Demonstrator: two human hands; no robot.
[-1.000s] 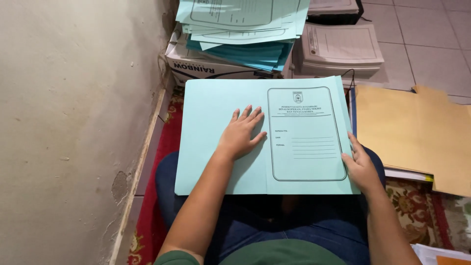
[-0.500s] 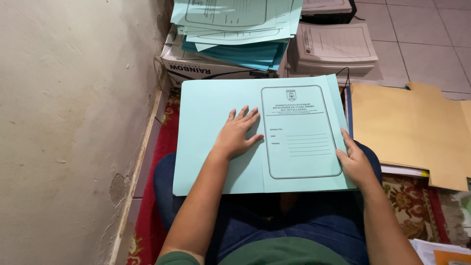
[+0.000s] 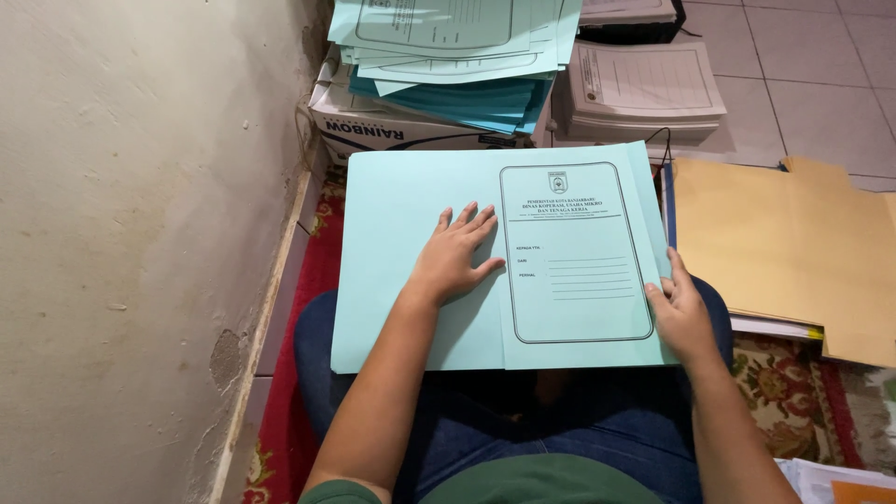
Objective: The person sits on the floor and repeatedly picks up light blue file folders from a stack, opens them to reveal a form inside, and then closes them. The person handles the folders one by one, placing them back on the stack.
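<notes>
A white cardboard box (image 3: pixel 373 126) with a black printed side stands against the wall (image 3: pixel 140 233), under a stack of light-blue folders (image 3: pixel 457 56).

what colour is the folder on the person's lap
Light blue-green folder with a black-outlined form panel, seen in the head view.

A wall (image 3: pixel 140 233) hems in the lap's left edge, a cardboard box (image 3: pixel 392 126) heaped with blue folders (image 3: pixel 467 56) blocks its far edge, yellow folders (image 3: pixel 793 252) crowd the right, leaving bare floor tiles (image 3: pixel 812 84) beyond.
</notes>
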